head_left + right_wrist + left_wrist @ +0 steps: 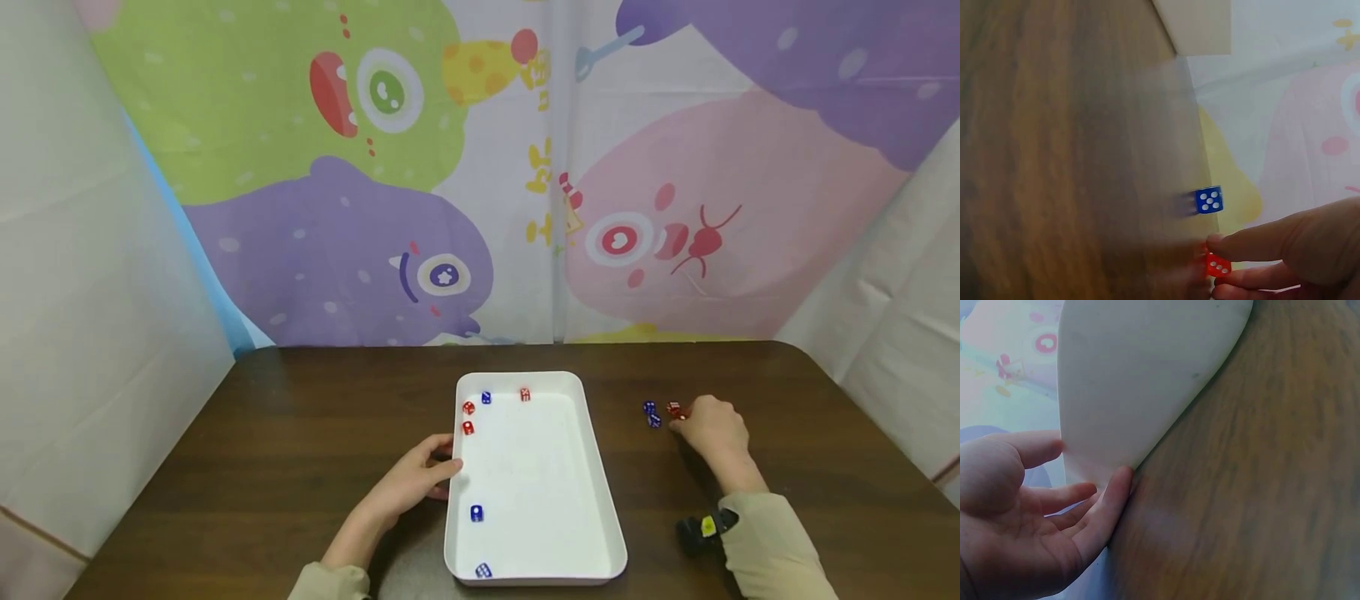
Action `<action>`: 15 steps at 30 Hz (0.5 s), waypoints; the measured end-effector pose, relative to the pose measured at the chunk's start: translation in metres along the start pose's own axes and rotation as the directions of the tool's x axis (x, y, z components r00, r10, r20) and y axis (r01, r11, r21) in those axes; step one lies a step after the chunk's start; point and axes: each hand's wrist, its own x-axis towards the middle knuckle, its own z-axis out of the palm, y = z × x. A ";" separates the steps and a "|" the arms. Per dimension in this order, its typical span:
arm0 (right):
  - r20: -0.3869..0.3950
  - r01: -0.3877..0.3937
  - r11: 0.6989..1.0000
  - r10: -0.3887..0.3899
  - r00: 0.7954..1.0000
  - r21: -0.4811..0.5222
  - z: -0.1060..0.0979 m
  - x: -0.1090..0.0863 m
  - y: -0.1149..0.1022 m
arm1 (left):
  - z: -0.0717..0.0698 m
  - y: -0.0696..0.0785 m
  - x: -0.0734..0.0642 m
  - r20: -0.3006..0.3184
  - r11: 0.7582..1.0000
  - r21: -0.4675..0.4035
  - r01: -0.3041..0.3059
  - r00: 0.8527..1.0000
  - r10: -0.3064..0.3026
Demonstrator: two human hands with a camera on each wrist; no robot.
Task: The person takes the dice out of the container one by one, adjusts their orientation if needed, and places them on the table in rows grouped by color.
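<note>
My left hand (412, 479) holds the left side of a white rectangular tray (611, 508), thumb at the rim and fingertips against the outer wall (1141, 381). Right of the tray, my right hand (716, 429) pinches a red die (1219, 265) between thumb and fingers, low at the table. Another red die (673, 407) lies right by those fingertips. Two blue dice, one farther back (649, 407) and one nearer (655, 421), sit just left of them. Inside the tray are red dice (468, 427) and blue dice (477, 513), mostly along its left side and far end.
The dark brown wooden table (315, 417) extends on both sides of the tray. A curtain with cartoon monsters (517, 267) hangs behind its far edge. A black device (697, 533) is strapped at the right wrist.
</note>
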 end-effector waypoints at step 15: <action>0.008 0.021 0.998 -0.020 1.000 -0.056 -0.012 -0.026 -0.021 | -0.001 0.000 0.001 0.005 1.000 0.005 -0.001 1.000 0.001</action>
